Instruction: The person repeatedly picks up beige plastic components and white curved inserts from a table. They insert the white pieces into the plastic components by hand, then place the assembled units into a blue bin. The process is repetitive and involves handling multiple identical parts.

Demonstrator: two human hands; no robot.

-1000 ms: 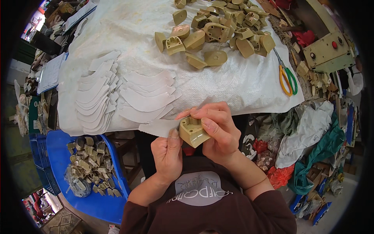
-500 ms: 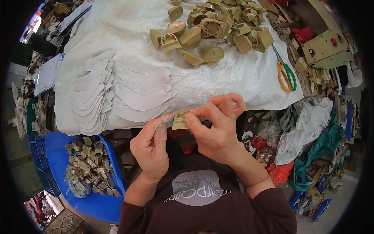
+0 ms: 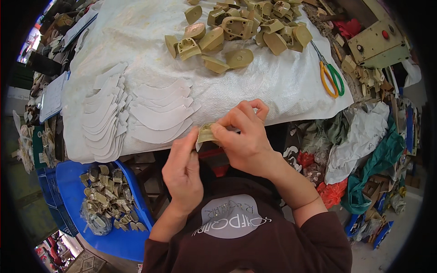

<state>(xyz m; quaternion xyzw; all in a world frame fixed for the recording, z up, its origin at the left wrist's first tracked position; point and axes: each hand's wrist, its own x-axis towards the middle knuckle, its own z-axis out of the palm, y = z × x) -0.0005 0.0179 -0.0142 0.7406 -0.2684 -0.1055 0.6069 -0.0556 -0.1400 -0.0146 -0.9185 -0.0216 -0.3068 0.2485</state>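
I'm seeing the right hand [image 3: 246, 136] pinching the tan heel piece [image 3: 207, 133] just off the table's near edge [image 3: 291, 116]; left hand [image 3: 182, 170] is touching its lower left end, seemingly gripping.

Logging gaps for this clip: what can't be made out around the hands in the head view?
- Tan piece: mostly covered by the right hand and left hand; its shape is unclear.
- Left grip: fingertips hidden behind the piece.
- Blue bin: its far side is lost in the dark fisheye rim.
- Pile of tan parts: cut off by the top edge.
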